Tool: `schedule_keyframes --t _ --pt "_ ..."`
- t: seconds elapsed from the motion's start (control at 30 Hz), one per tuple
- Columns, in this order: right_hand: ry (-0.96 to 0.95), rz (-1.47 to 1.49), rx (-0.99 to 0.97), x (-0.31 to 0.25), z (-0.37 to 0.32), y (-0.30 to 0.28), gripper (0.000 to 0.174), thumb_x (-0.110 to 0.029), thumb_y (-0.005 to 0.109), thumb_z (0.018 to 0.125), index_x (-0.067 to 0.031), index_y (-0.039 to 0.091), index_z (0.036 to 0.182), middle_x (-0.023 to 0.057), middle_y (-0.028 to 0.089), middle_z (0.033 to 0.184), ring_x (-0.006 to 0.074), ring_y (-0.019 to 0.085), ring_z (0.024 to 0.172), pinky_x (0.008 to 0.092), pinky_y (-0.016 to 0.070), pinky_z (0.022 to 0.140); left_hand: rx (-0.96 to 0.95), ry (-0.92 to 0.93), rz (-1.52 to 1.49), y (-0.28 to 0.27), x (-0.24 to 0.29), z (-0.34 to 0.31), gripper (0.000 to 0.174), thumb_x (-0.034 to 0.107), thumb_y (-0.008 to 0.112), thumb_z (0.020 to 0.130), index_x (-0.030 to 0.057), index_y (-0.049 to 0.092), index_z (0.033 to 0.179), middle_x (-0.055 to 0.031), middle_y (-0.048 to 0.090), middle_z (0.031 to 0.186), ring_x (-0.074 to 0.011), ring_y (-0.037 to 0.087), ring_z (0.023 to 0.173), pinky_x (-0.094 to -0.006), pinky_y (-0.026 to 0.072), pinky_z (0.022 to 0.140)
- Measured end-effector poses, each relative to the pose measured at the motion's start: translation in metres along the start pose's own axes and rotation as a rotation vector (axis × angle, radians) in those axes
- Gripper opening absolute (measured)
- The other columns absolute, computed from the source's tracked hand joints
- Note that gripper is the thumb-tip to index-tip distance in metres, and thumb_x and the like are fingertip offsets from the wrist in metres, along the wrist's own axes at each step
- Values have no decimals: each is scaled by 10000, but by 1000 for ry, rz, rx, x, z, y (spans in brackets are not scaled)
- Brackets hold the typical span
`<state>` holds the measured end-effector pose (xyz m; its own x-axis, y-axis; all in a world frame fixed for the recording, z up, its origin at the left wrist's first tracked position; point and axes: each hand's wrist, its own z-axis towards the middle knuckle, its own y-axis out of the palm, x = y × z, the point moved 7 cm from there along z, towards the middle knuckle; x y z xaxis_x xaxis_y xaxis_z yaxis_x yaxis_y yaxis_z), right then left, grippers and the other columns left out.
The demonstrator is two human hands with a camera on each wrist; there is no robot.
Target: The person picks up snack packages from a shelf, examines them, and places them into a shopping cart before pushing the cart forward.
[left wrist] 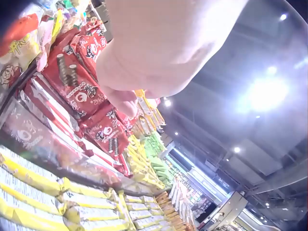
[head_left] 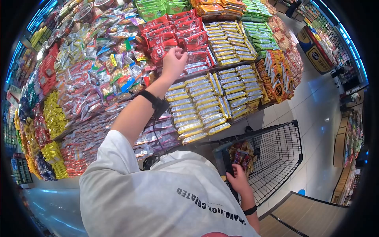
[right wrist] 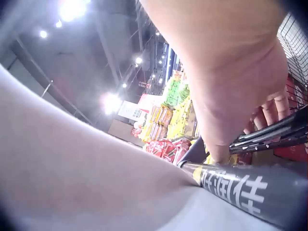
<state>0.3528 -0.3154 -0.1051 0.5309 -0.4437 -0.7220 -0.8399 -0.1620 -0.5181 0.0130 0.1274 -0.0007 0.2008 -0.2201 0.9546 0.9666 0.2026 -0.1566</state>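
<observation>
My left hand (head_left: 175, 63) reaches over the stacked red snack packets, its fingers curled at the right edge of one red packet (head_left: 160, 48). In the left wrist view that hand (left wrist: 144, 62) covers part of the stack, with a red packet (left wrist: 91, 44) tilted up beside it. The fingertips on the packet are partly hidden. At the lower right, my right hand (head_left: 239, 181) grips the shopping cart (head_left: 276, 148) by its handle end. The right wrist view has its fingers (right wrist: 269, 111) bent over black bars and the thumb by the lettered handle (right wrist: 236, 185).
Yellow-and-silver bars (head_left: 195, 106) lie in rows in front of the red packets. Green packets (head_left: 258, 35) and orange packets (head_left: 276, 75) stand to the right, loose wrapped sweets (head_left: 87, 75) to the left. Several snack packets (head_left: 242, 156) sit in the cart. A wooden counter (head_left: 308, 213) borders it.
</observation>
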Motion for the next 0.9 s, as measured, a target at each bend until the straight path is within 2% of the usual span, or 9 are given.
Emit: schedule_keyframes --t 0.07,0.13,0.27,0.33,0.47,0.53,0.73,0.87,0.9 --pt "-11 -2 29 24 4 15 564 -243 719 911 24 486 1350 237 657 1164 337 659 1048 402 526 888 5 -15 0 0 5 13 373 169 703 919 -62 579 1185 -102 709 803 -150 706 659 -293 555 566" --pt "-12 -8 66 6 1 15 480 -236 650 958 20 493 1332 293 675 1103 410 680 1037 440 527 875 0 -33 9 3 8 23 434 176 704 920 -77 553 1239 -109 714 794 -155 702 607 -288 553 550" --pt "-21 -28 112 2 0 16 423 -245 632 969 3 522 1294 276 686 1043 423 686 970 472 532 816 -42 -76 28 9 12 35 484 201 704 941 -84 529 1290 -147 726 861 -158 709 656 -268 566 545" --pt "-33 -278 218 6 2 15 357 -257 605 983 -15 558 1241 261 690 974 444 676 901 497 527 755 -50 -73 28 13 10 41 485 198 704 941 -87 527 1291 -146 726 857 -159 708 648 -268 563 537" --pt "-43 -343 298 11 2 19 315 -263 592 987 -32 589 1201 248 689 923 448 668 851 508 520 714 -46 -86 27 17 5 48 473 178 694 945 -94 526 1293 -151 726 849 -163 705 625 -271 558 516" --pt "-106 -308 352 7 -1 16 260 -230 608 984 -51 603 1172 217 678 844 411 669 755 468 510 645 -35 -98 -6 19 1 50 432 161 682 951 -88 541 1275 -147 725 844 -161 702 624 -272 557 517" --pt "-187 -224 366 8 -1 14 197 -144 621 967 -24 631 1124 200 681 832 352 682 733 393 516 643 -48 -97 -49 19 6 48 346 149 669 959 -51 571 1224 -128 715 818 -149 691 622 -266 543 518" --pt "-95 -173 325 17 -1 15 250 -178 639 953 -31 628 1155 223 692 919 408 685 845 449 535 712 -47 -72 -81 15 17 41 315 156 668 964 -34 569 1194 -106 704 794 -134 678 625 -254 532 528" --pt "-117 -177 333 18 0 16 223 -148 630 958 -19 630 1139 201 694 878 357 690 786 402 528 684 -46 -60 -91 13 25 37 311 160 669 965 -31 565 1188 -98 700 787 -128 672 625 -249 531 534"
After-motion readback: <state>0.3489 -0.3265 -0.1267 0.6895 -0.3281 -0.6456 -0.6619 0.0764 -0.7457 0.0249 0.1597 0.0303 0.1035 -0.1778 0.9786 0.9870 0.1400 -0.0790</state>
